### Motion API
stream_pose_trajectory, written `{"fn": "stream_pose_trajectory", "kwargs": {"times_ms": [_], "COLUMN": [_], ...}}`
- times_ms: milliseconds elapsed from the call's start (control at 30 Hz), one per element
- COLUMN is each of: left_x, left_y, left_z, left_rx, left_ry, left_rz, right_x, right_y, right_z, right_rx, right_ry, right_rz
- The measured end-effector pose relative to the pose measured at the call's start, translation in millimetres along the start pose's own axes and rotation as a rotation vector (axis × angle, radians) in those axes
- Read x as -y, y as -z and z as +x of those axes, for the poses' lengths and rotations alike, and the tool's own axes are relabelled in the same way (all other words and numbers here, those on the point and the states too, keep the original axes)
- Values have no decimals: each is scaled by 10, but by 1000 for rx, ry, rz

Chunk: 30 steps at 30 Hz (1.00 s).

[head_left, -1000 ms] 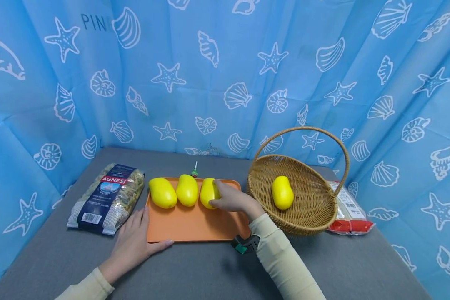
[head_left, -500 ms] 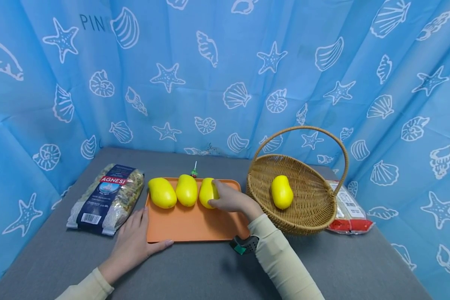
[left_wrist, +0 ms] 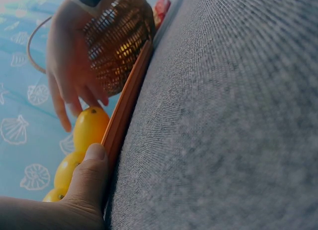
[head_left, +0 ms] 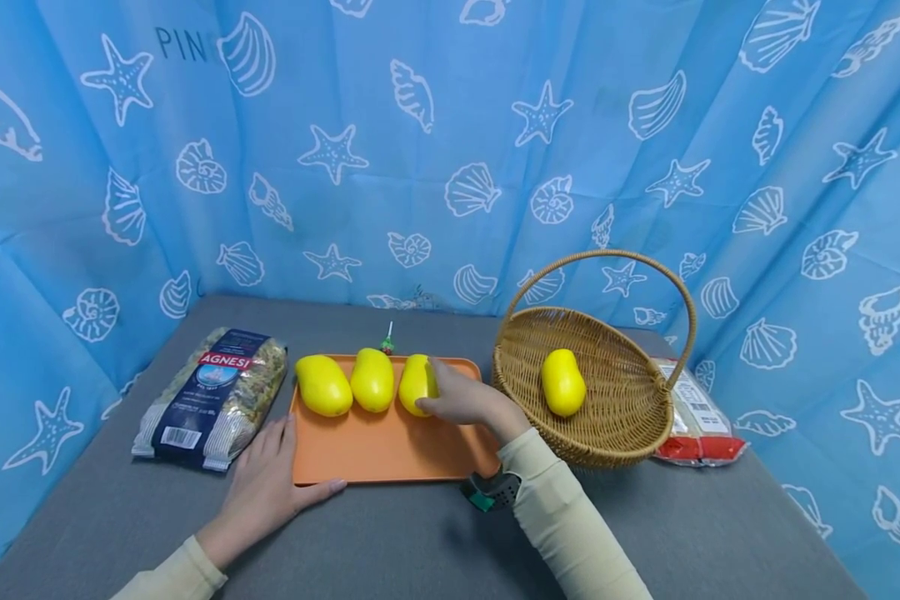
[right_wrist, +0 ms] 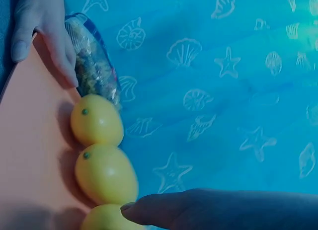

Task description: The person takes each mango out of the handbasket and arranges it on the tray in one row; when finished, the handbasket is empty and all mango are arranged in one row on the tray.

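Three yellow mangoes lie in a row along the far side of an orange tray (head_left: 375,458): a left mango (head_left: 324,387), a middle mango (head_left: 372,381) and a right mango (head_left: 416,385). My right hand (head_left: 468,396) holds the right mango from its right side, thumb on the near side and fingers toward the far side. My left hand (head_left: 264,479) rests at the tray's near left corner, with straight fingers along the left edge and the thumb (left_wrist: 92,165) along the front edge. Another mango (head_left: 563,382) lies inside a wicker basket (head_left: 622,408) right of the tray.
An Agnesi pasta bag (head_left: 213,396) lies left of the tray. Behind the tray is a small green lollipop (head_left: 387,342). The basket's tall handle (head_left: 607,255) arches up, and a red-and-white packet (head_left: 697,417) lies beyond its right side. A blue shell-print curtain (head_left: 450,167) closes off the back.
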<state>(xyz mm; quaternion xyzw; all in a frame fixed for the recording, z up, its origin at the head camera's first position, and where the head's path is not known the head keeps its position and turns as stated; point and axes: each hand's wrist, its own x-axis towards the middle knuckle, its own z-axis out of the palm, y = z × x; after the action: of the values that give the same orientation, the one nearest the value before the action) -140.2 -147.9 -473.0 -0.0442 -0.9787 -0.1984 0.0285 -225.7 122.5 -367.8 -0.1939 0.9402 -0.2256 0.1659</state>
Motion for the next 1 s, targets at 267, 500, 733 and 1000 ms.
{"fn": "stream_pose_trajectory", "kwargs": {"times_ms": [267,500,733,1000], "left_x": [-6,-9,-10,-13], "left_y": [9,21,16,14], "left_z": [7,3,-1,-3], "left_rx": [11,29,27,10], "left_ry": [4,12,12,5], "left_rz": [-3,-8,4,12], "right_x": [266,321,18,-485], "right_y": [348,733,1160,1446], "right_z": [-352,-692,-886,-872], "right_rx": [-5,-2,19,1], "right_ry": [40,94,44,-116], "right_rz": [-38,-166,-273,-301]}}
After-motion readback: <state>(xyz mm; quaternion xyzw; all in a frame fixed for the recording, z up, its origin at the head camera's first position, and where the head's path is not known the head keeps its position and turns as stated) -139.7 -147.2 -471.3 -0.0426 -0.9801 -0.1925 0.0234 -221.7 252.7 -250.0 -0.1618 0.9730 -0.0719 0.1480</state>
